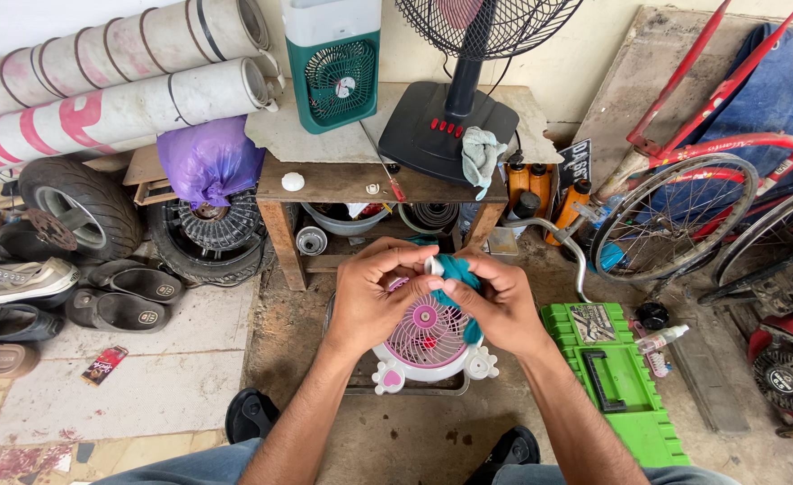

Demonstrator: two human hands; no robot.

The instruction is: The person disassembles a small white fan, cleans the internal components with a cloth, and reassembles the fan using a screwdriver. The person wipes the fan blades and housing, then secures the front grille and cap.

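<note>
Pinching a small white part (434, 266) wrapped in teal cloth (455, 274), I keep both hands closed on it above the pink fan (428, 341): left hand (374, 301) steadying, right hand (500, 305) rubbing gently. Soft cloth, ribbed plastic grille, green toolbox (616, 386) just beside.

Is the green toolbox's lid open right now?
No, the green toolbox lies shut on the floor by the right hand, its black handle flat on the closed lid.
</note>
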